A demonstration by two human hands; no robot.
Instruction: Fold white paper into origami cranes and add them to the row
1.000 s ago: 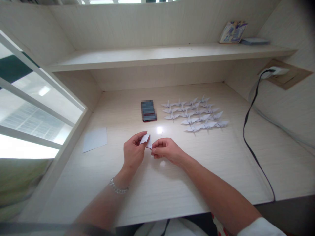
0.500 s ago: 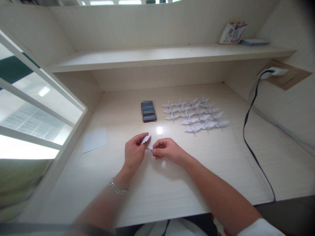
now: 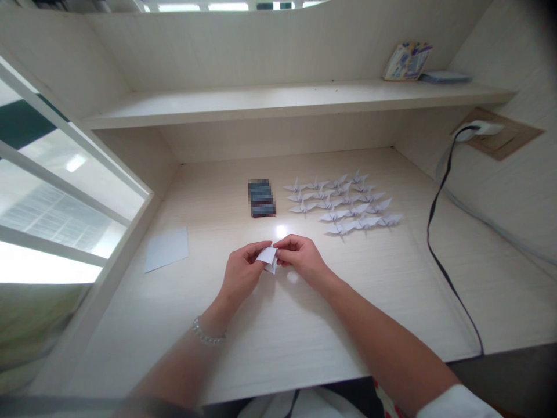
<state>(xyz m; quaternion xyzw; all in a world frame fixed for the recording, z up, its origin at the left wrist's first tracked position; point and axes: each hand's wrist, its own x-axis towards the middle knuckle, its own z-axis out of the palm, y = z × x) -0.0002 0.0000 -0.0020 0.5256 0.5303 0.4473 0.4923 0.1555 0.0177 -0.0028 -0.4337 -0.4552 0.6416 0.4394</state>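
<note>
Pinched snugly between the left hand (image 3: 242, 274) and the right hand (image 3: 300, 255), pretty much dead center of the grip: one small folded white paper piece (image 3: 267, 256), long edge running roughly side to side, pointy end drooping down, neither hand clearly nearer.

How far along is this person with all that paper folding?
Done: rows of finished paper cranes are laid out. In hand: the left hand and right hand pinch a partly folded white paper. Left: a flat, unfolded sheet lies nearer the window, apparently still to fold.
</note>
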